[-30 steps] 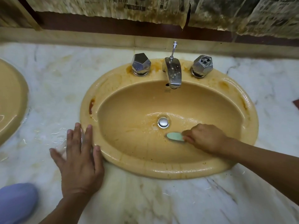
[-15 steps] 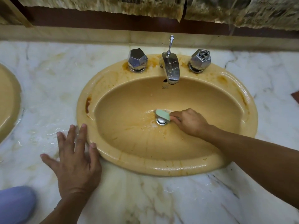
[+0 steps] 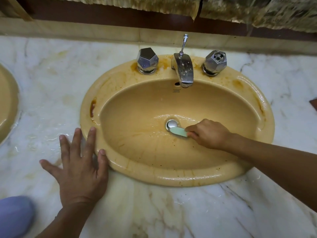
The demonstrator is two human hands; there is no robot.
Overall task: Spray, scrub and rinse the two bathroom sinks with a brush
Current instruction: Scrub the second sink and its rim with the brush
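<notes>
Brush (image 3: 178,131): small, with a pale green head. The handle is buried in the right grip (image 3: 208,133). The head lies on the basin floor, right at the near-right edge of the drain (image 3: 172,124); can't tell if it touches the metal. Bristles aren't visible, presumably face down.

Right grip: fingers curled tight round the handle, knuckles up, nothing else in it.

Handling, my read: the brush is light, stiff plastic, and wet, so likely slippery. Best hold is low on the handle, close to the head as here, which gives more downward pressure and less twist.

Sink (image 3: 171,177): yellow oval, glazed, wet and slick. Brown streaks run toward the drain, with dark specks on the near wall. There's a rust patch (image 3: 93,107) on the left rim and orange staining round the knobs. Looks mid-scrub, with plenty left and no rinse yet.

Left grip (image 3: 80,165): flat, fingers straight and spread. Palm on the marble surface (image 3: 171,212), fingertips against the sink's left rim. It holds nothing; I'd say it's bracing.

Tap (image 3: 183,69): no water visible from the spout. Faceted knobs on the left (image 3: 147,60) and right (image 3: 215,61).

Second sink (image 3: 6,103): only a sliver at the left edge.

Blue-violet shape (image 3: 13,215) at bottom left: can't identify.
</notes>
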